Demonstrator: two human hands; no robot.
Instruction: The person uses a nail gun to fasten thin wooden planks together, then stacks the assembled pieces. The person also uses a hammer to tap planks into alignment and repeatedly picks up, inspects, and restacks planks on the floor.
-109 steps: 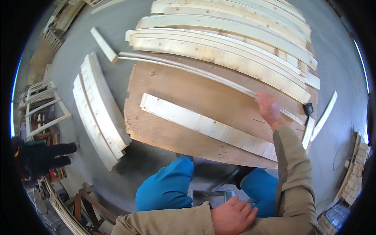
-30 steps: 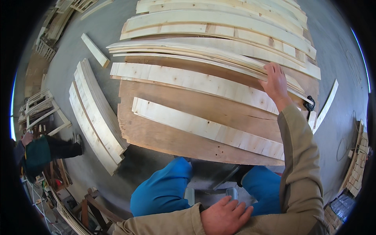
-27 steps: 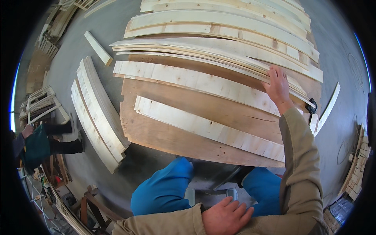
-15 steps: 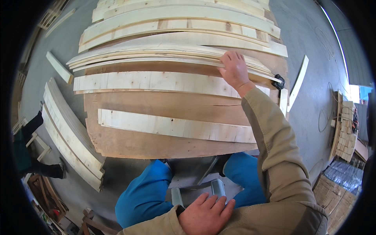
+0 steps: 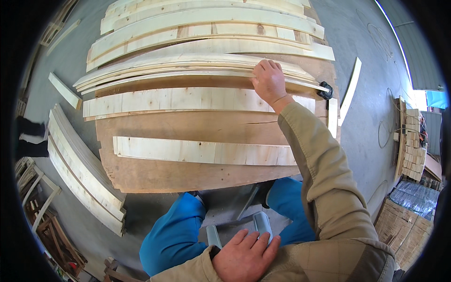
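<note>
A stack of thin pale wooden strips (image 5: 164, 66) stretches across the brown wooden board (image 5: 155, 178). My right hand (image 5: 270, 82) has its fingers curled over the near edge of these strips, right of their middle. A black object (image 5: 325, 90), its kind unclear, sits at their right end. Closer to me lie a pale wooden board (image 5: 174, 99) and, apart from it, a shorter wooden strip (image 5: 202, 151), both flat and untouched. My left hand (image 5: 246, 256) rests palm down at my lap with its fingers a little spread, holding nothing.
More pale boards (image 5: 202, 18) cover the far part of the work surface. Curved planks (image 5: 84, 169) are stacked on the left. Wood blocks (image 5: 413, 145) and a plastic-wrapped bundle (image 5: 413, 199) stand at right. A person's dark-clothed legs (image 5: 33, 136) show at far left.
The whole view has shifted slightly, with the boards sitting a little further left. My right hand stays on the strips, my left at my lap. The other person's legs have moved farther away.
</note>
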